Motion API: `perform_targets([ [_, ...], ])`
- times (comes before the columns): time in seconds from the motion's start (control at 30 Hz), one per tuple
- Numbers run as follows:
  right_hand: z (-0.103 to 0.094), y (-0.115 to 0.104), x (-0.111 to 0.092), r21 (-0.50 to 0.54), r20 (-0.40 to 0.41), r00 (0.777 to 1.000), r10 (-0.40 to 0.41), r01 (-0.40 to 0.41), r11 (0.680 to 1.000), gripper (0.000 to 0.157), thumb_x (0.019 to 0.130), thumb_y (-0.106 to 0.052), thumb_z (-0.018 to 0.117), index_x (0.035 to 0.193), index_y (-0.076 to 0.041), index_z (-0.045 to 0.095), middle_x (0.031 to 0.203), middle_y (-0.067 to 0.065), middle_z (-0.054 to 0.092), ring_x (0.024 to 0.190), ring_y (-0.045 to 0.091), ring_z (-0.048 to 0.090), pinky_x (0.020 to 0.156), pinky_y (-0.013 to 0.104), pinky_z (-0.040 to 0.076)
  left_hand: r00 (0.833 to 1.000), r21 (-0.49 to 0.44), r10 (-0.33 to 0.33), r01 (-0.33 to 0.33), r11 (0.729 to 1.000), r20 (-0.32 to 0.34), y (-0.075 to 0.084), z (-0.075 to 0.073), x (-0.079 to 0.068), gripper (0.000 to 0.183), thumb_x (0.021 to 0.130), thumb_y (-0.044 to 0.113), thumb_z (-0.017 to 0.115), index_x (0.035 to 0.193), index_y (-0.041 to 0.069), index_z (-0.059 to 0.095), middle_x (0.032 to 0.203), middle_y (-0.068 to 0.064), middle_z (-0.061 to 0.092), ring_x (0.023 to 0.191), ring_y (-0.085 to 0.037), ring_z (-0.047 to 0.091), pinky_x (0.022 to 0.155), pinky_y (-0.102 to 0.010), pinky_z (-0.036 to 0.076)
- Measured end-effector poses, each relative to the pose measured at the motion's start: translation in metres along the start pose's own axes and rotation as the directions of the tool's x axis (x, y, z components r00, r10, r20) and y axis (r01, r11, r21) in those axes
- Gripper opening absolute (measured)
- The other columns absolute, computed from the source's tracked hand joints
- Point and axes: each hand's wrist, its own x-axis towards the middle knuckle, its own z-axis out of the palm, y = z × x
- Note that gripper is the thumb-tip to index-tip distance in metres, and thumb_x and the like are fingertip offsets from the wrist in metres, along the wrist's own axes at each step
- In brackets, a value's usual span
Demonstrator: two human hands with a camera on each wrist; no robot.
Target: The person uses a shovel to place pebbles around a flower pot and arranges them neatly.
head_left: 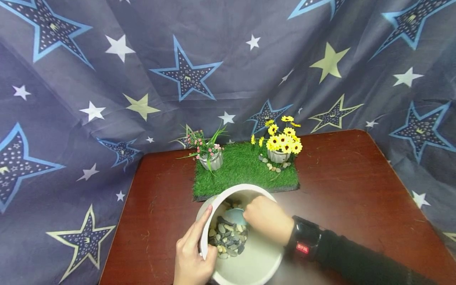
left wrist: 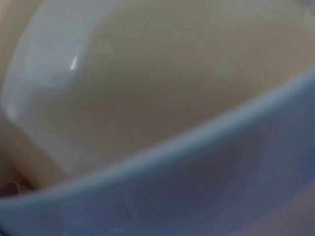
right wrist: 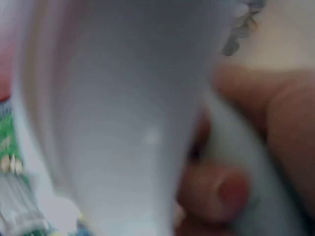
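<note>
A white bucket [head_left: 261, 273] is tilted on the table, its mouth facing me. Grey, black and tan pebbles [head_left: 228, 239] lie inside, heaped toward the left. My left hand [head_left: 194, 255] grips the left rim, thumb over the edge. In the left wrist view the bucket wall [left wrist: 162, 98] fills nearly everything. My right hand [head_left: 268, 219] reaches into the mouth and holds a pale blue-green scoop [head_left: 235, 216], whose head rests among the pebbles. The right wrist view shows its fingers [right wrist: 211, 191] curled round the pale handle [right wrist: 268, 201]; the picture is blurred.
Behind the bucket a square of artificial turf [head_left: 238, 166] lies on the brown table [head_left: 342, 178]. On it stand a pot of pink flowers [head_left: 212, 161] and a pot of yellow flowers [head_left: 279, 155], the latter with small stones [head_left: 276, 168] round its base. A starry curtain [head_left: 228, 47] hangs behind.
</note>
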Motion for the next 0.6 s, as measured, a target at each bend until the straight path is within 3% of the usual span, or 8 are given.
perform_targets([
  [0.1, 0.001, 0.003, -0.003, 0.112, 0.044, 0.999, 0.008, -0.013, 0.994, 0.015, 0.083, -0.019, 0.080, 0.070, -0.021, 0.073, 0.064, -0.006, 0.065, 0.058, 0.012, 0.060, 0.063, 0.028, 0.057, 1.000, 0.001, -0.002, 0.002, 1.000, 0.023, 0.001, 0.001, 0.004, 0.088, 0.053, -0.002, 0.061, 0.141, 0.002, 0.063, 0.114, -0.011, 0.076, 0.090, -0.019, 0.073, 0.084, -0.018, 0.056],
  [0.17, 0.002, 0.004, -0.005, 0.226, 0.085, 0.996, 0.019, -0.038, 0.973, 0.016, 0.085, -0.022, 0.080, 0.071, -0.019, 0.073, 0.065, -0.005, 0.065, 0.059, 0.013, 0.061, 0.062, 0.028, 0.057, 0.999, -0.003, -0.004, 0.004, 1.000, 0.034, 0.001, 0.001, 0.006, 0.087, 0.054, -0.002, 0.062, 0.141, 0.003, 0.063, 0.113, -0.011, 0.076, 0.091, -0.019, 0.074, 0.084, -0.019, 0.057],
  [0.33, 0.002, 0.005, -0.010, 0.482, 0.184, 0.982, -0.030, -0.064, 0.874, 0.029, 0.089, -0.038, 0.077, 0.070, -0.017, 0.069, 0.068, -0.004, 0.065, 0.059, 0.011, 0.059, 0.064, 0.028, 0.056, 0.999, -0.004, -0.017, 0.017, 1.000, 0.043, -0.001, 0.000, 0.010, 0.087, 0.055, -0.001, 0.061, 0.142, 0.005, 0.063, 0.118, -0.012, 0.075, 0.095, -0.021, 0.074, 0.088, -0.019, 0.056],
  [0.6, 0.002, 0.009, -0.011, 0.645, 0.217, 0.973, -0.081, -0.080, 0.760, 0.033, 0.092, -0.042, 0.072, 0.067, -0.022, 0.066, 0.061, -0.013, 0.056, 0.055, 0.000, 0.046, 0.060, 0.020, 0.046, 0.998, 0.006, -0.038, 0.037, 0.999, 0.047, -0.001, -0.004, 0.009, 0.088, 0.055, -0.002, 0.061, 0.143, 0.006, 0.063, 0.120, -0.011, 0.075, 0.097, -0.020, 0.074, 0.088, -0.018, 0.056],
])
